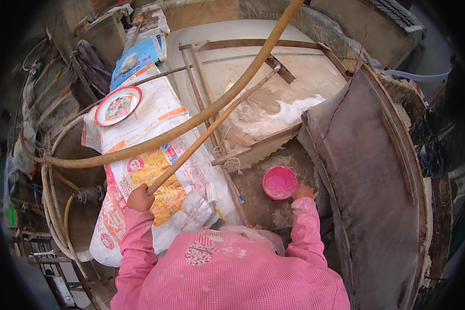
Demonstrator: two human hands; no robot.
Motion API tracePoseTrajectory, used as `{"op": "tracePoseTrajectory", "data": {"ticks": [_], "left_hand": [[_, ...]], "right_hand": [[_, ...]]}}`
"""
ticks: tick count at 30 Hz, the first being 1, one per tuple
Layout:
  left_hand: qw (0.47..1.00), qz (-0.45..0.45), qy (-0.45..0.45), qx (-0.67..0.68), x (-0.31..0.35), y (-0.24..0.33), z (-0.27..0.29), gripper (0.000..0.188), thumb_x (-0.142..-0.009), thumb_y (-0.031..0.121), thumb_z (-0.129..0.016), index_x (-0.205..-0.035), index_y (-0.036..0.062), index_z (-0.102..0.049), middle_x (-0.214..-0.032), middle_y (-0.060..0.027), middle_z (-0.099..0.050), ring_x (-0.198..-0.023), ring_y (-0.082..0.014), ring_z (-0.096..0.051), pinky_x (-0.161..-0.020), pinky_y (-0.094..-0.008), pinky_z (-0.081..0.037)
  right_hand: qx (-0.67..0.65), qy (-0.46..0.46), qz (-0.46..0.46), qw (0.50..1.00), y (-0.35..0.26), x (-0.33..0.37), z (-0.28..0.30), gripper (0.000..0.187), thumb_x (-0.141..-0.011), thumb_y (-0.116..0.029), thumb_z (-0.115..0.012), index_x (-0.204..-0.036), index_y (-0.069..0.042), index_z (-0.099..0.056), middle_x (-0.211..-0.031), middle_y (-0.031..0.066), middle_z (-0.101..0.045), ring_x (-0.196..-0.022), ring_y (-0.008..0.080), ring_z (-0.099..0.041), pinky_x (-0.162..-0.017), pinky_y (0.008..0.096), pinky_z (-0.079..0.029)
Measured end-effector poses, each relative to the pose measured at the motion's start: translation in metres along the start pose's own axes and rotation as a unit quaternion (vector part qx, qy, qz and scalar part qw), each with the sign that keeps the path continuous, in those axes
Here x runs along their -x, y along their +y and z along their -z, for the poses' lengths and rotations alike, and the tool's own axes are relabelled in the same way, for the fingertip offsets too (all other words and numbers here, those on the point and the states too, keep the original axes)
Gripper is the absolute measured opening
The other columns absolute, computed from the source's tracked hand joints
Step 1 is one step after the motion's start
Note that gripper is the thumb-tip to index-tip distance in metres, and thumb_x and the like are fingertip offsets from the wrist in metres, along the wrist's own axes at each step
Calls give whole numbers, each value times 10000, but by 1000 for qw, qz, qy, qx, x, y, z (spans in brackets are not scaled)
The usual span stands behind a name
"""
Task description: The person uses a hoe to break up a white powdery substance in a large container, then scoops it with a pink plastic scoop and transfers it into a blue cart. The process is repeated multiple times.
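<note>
Pole (206, 135) starts L of the pink bowl (280, 182) and slants up past it to a dark flat head (281, 71) in the wood-framed tray (258, 148), beyond the bowl. From my remote feed, L hand (139, 198), well L of the bowl, is the nearer one: it's clamped round the pole's near end, long axis running away from it, up & to the R. R hand (304, 192) is at the bowl's R rim; I can't tell if its fingers pinch or just rest there.

Edges, rel. to the bowl: tray's near rail just beyond; grey sheet-covered panel (367, 150) to the R, near the R hand; printed sacks (144, 121) to the L, under the pole. Yellowish hose (191, 123) arcs up-L of the bowl, close alongside the pole, so side room looks tight there, I'd say; can't judge height btwn them.
</note>
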State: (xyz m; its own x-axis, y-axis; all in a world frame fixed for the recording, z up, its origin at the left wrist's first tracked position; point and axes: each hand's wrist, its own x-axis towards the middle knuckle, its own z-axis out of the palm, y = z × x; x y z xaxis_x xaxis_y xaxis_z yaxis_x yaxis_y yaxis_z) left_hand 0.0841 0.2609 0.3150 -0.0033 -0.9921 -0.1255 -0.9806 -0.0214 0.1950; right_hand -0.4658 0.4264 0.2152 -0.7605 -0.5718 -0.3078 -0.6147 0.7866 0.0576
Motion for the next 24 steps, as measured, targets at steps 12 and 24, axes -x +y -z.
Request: {"op": "tracePoseTrajectory", "data": {"ticks": [12,24], "left_hand": [[996,50,-62,-40,-21,-59,-39,326,-828,349,-677,-998,81,-602,-931,-135,-679,-927,-332,-651,-785,-467,-490],[792,148,-237,543,-178,-5,-45,790,-858,538,-627,-1356,-30,-399,-1257,-219,-556,-1080,-324,-601,-910,-443,-489]], "right_hand": [[-92,167,189,963,-31,61,-15,451,-723,-312,-743,-1107,-99,-638,-1085,172,-622,-1069,351,-559,-1001,501,-366],[-238,143,367,888,-46,97,-6,208,-798,-65,-645,-1000,-16,-635,-893,162,-614,-788,316,-614,-704,389,-490]]}}
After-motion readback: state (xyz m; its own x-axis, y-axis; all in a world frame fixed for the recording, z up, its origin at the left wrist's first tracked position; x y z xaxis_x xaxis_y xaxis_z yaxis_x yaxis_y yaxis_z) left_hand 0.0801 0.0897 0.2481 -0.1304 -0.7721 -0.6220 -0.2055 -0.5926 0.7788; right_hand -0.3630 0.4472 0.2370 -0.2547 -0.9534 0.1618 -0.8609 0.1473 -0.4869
